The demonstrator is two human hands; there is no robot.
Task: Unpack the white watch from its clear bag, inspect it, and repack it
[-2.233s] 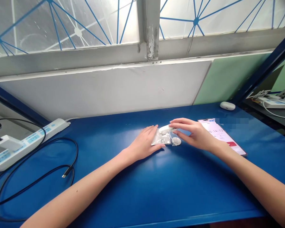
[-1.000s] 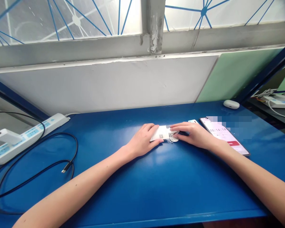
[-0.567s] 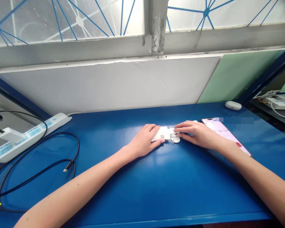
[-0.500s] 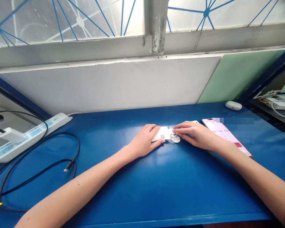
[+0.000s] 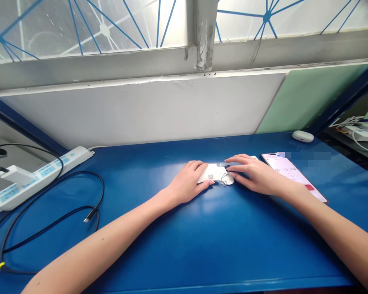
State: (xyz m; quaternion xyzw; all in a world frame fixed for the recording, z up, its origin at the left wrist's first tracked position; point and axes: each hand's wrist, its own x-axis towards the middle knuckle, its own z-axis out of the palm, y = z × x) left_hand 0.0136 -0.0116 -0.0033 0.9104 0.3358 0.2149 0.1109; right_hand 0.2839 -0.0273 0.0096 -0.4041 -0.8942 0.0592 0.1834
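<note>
A flat white card [image 5: 211, 173] with a small printed square code lies on the blue table. My left hand [image 5: 187, 182] grips its left end, thumb along the near edge and fingers over the far edge. At the card's right end are a clear strip, a round white tag [image 5: 229, 179] and a small loop or ring [image 5: 223, 182]. My right hand [image 5: 254, 173] hovers over that end with its fingers apart; its fingertips are beside the tag, and whether they touch it is unclear. A white object partly shows behind the right hand.
A phone [image 5: 294, 173] with a running timer lies right of my right hand. A white earbud case [image 5: 303, 136] sits at the back right. On the left are a power strip [image 5: 43, 175] with a charger [image 5: 18, 175] and a looped black cable [image 5: 70, 210].
My right fingers have spread and drawn slightly back from the card's right end, showing more of it. The left hand keeps its hold.
</note>
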